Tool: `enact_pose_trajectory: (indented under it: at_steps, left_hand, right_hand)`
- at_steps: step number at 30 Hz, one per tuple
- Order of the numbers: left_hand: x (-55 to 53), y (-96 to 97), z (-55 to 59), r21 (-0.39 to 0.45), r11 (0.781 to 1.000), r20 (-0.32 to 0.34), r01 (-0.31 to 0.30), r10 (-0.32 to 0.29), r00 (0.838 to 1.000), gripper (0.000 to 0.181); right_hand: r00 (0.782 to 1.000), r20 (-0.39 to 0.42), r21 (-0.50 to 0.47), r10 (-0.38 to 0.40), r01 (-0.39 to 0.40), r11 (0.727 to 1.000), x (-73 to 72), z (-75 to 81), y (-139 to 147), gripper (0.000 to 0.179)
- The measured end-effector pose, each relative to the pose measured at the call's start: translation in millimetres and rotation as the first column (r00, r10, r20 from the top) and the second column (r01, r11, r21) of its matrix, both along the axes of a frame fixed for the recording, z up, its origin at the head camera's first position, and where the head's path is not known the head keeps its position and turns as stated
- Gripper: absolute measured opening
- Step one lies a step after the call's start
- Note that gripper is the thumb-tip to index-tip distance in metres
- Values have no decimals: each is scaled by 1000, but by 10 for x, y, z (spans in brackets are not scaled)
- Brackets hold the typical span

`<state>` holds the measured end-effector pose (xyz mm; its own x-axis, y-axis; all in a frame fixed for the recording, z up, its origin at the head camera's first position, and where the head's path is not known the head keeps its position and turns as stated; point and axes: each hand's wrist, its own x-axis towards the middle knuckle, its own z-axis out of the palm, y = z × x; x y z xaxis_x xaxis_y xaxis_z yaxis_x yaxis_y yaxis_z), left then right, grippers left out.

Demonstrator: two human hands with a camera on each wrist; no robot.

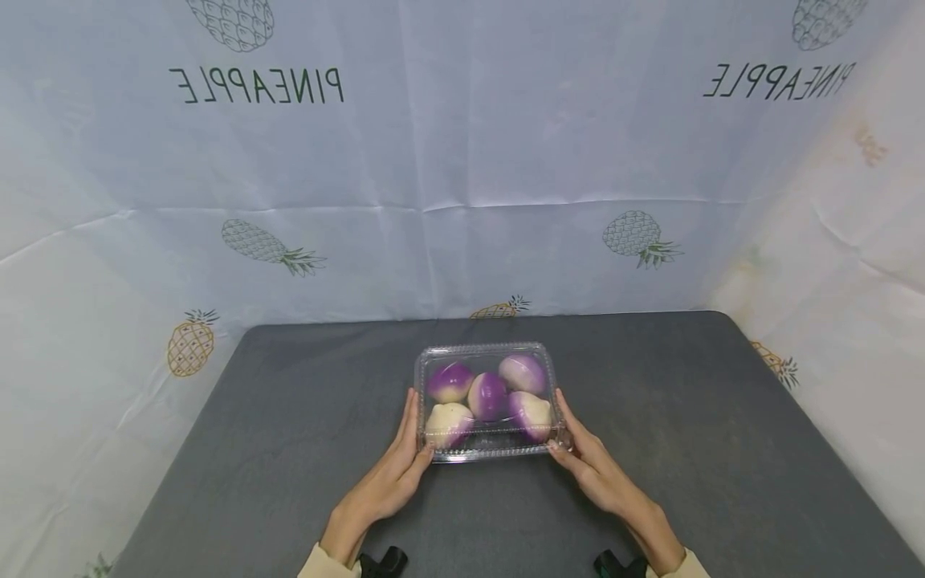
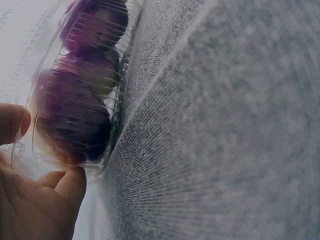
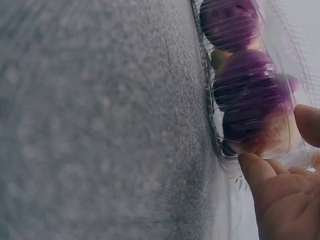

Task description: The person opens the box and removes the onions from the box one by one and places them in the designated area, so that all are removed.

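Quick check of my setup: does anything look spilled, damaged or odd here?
No spill or damage shows: the turnips sit inside the box, held by the left hand and right hand. One oddity: the PINEAPPLE lettering on the cloth reads backwards, perhaps because it hangs wrong side out.

Soft, even light fills the fairly sharp head view, glinting on the clear container, while both wrist views look dimmer, the grey tabletop blurred and grainy.
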<state>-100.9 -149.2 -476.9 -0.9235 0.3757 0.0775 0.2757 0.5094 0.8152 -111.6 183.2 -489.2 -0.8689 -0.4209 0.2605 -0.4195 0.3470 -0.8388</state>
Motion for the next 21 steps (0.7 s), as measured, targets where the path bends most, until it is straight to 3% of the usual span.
enact_pose_trajectory:
  at_steps: [11,21]
  left_hand:
    - [19,6,-1,10,1000,-29,-2,3,1000,80]
    - [26,4,23,-16,1000,15,-8,9,1000,80]
  right_hand:
    - [999,-9,-34,43,-43,998,-30,4,19,72]
    - [994,80,-74,78,-72,995,-47,-13,45,72]
